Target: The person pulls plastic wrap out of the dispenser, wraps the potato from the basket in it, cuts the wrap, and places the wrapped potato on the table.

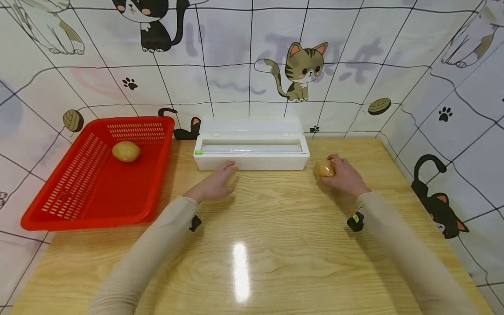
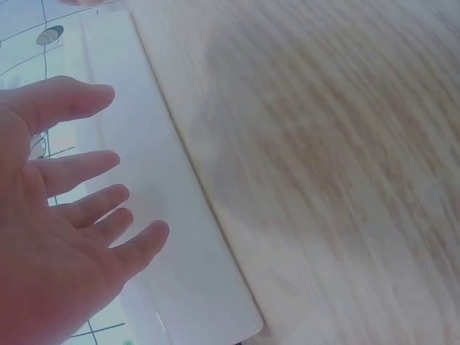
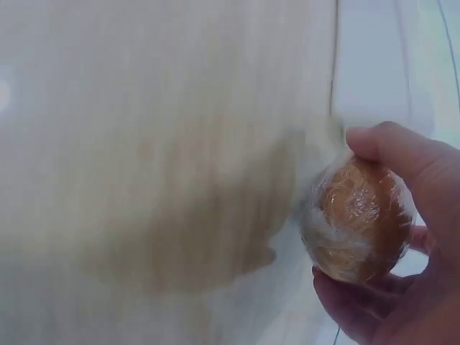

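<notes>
- Nearest, two beige sleeves (image 1: 145,253) reach across the glossy pale wooden table (image 1: 275,245).
- The left hand (image 1: 214,181) holds nothing, its fingers apart and relaxed before the long white box (image 1: 252,163); whether they touch it, I cannot tell. An accidental nudge could skew the box.
- The right hand (image 1: 346,175), well apart from the left, grips a rounded yellow-brown, potato-like item (image 1: 324,168) in shiny clear film, just beyond the box's right end. Slick film and a loosened grip could let it slip and roll.
- The box contains a pale roll (image 1: 252,148); its translucent lid (image 1: 252,127) stands raised behind, and a knock might drop it.
- Leftward, a red perforated plastic basket (image 1: 153,183) holds an oval yellow-brown potato (image 1: 126,151) towards its far end; bumping the basket could set that rolling.
</notes>
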Action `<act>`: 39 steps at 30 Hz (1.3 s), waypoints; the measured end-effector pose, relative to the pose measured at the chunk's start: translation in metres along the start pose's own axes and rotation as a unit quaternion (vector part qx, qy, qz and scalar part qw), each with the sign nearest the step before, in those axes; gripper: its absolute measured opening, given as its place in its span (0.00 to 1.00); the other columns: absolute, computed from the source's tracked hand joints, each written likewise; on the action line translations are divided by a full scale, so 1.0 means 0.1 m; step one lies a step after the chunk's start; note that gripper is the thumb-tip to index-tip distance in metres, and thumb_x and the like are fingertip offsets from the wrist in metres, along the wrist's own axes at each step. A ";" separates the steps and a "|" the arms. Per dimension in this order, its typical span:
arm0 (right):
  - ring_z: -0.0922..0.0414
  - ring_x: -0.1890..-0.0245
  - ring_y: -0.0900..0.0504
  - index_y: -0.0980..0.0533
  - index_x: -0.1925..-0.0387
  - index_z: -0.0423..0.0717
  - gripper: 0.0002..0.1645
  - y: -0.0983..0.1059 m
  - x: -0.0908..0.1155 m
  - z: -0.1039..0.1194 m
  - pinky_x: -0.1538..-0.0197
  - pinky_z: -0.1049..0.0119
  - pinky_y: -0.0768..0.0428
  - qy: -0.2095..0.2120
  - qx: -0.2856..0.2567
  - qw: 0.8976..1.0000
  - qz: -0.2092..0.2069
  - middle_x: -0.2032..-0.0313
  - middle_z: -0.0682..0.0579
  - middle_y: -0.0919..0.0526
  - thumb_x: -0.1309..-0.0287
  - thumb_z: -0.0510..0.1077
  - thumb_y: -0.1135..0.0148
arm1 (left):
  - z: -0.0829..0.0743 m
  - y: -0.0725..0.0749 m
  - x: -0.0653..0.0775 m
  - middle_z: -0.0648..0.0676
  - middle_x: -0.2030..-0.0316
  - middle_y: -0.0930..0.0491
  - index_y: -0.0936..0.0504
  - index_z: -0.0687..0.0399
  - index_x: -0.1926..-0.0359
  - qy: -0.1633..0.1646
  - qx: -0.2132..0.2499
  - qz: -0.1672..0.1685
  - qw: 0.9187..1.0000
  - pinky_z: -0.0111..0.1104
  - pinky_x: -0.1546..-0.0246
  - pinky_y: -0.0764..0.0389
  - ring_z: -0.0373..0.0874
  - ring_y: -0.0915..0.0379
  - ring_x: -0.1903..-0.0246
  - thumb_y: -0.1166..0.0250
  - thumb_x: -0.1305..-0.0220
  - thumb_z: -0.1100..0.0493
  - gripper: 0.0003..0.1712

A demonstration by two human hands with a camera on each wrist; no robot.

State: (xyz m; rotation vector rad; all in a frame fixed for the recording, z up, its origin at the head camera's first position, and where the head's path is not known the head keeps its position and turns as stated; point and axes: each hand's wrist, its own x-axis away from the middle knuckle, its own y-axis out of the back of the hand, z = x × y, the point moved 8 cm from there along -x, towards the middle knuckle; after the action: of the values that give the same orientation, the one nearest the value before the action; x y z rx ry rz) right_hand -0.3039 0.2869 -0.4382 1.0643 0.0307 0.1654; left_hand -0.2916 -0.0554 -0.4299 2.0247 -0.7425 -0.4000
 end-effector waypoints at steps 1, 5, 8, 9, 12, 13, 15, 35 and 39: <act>0.36 0.54 0.29 0.44 0.37 0.32 0.45 0.06 -0.03 -0.07 0.51 0.39 0.29 -0.013 -0.006 1.000 -0.004 0.51 0.28 0.33 0.45 0.51 0.32 | 0.00 0.02 0.01 0.72 0.31 0.49 0.38 0.74 0.34 -0.002 0.003 -0.004 1.000 0.50 0.34 0.47 0.65 0.54 0.32 0.37 0.39 0.68 0.34; 0.33 0.53 0.31 0.48 0.37 0.28 0.47 0.24 -0.16 -0.33 0.51 0.38 0.30 -0.069 -0.028 0.997 -0.023 0.50 0.25 0.36 0.43 0.53 0.35 | 0.00 0.06 0.03 0.73 0.32 0.48 0.34 0.73 0.38 -0.009 0.000 -0.006 1.000 0.51 0.34 0.47 0.66 0.53 0.33 0.36 0.40 0.68 0.30; 0.30 0.54 0.32 0.50 0.37 0.27 0.49 0.36 -0.25 -0.49 0.54 0.36 0.30 -0.110 -0.019 0.993 -0.045 0.50 0.24 0.39 0.43 0.56 0.37 | -0.01 0.08 0.03 0.72 0.33 0.46 0.32 0.72 0.40 -0.014 -0.006 -0.006 1.000 0.51 0.34 0.47 0.66 0.52 0.33 0.36 0.40 0.68 0.27; 0.29 0.54 0.32 0.50 0.38 0.27 0.49 0.40 -0.27 -0.54 0.55 0.35 0.30 -0.123 -0.010 0.991 -0.056 0.50 0.23 0.39 0.43 0.56 0.37 | -0.01 0.08 0.03 0.72 0.33 0.46 0.31 0.71 0.41 -0.015 -0.008 -0.006 1.000 0.51 0.34 0.47 0.66 0.51 0.33 0.36 0.40 0.69 0.27; 0.27 0.55 0.33 0.50 0.40 0.26 0.49 0.47 -0.29 -0.70 0.58 0.34 0.30 -0.151 0.032 0.984 -0.089 0.52 0.22 0.40 0.44 0.57 0.38 | -0.03 0.08 0.02 0.72 0.33 0.46 0.30 0.70 0.42 -0.020 -0.012 -0.006 1.000 0.51 0.34 0.47 0.66 0.51 0.33 0.36 0.39 0.68 0.25; 0.26 0.55 0.34 0.50 0.41 0.25 0.49 0.47 -0.29 -0.76 0.59 0.33 0.30 -0.159 0.047 0.982 -0.092 0.52 0.21 0.40 0.43 0.57 0.39 | -0.03 0.08 0.02 0.72 0.33 0.45 0.30 0.70 0.42 -0.021 -0.014 -0.006 1.000 0.51 0.34 0.48 0.65 0.52 0.33 0.36 0.39 0.68 0.24; 0.25 0.55 0.35 0.50 0.41 0.23 0.48 0.44 -0.29 -0.86 0.59 0.33 0.31 -0.168 0.067 0.979 -0.095 0.52 0.20 0.41 0.43 0.56 0.40 | -0.03 0.09 0.03 0.72 0.33 0.46 0.30 0.69 0.42 -0.019 -0.016 -0.006 1.000 0.51 0.34 0.48 0.65 0.52 0.33 0.37 0.38 0.68 0.24; 0.19 0.45 0.47 0.61 0.30 0.29 0.58 0.46 -0.26 -0.73 0.49 0.26 0.46 -0.132 0.073 0.986 -0.064 0.42 0.14 0.51 0.39 0.63 0.44 | -0.23 0.69 0.14 0.71 0.36 0.40 0.27 0.68 0.46 -0.026 -0.056 -0.037 0.997 0.51 0.35 0.44 0.64 0.49 0.35 0.38 0.38 0.67 0.19; 0.21 0.43 0.49 0.59 0.30 0.28 0.55 0.50 -0.29 -0.43 0.49 0.26 0.46 -0.086 0.085 0.991 -0.055 0.41 0.15 0.50 0.37 0.61 0.45 | -0.18 0.87 0.17 0.71 0.38 0.39 0.27 0.68 0.46 -0.012 -0.080 -0.035 0.996 0.52 0.35 0.45 0.64 0.49 0.36 0.38 0.37 0.67 0.19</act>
State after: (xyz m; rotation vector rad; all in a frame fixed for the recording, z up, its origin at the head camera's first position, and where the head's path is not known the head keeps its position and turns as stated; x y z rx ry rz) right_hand -0.3432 0.3434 -0.4174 1.2398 -0.0522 -0.0293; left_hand -0.2986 -0.0897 -0.3466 1.9021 -0.6350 -0.5099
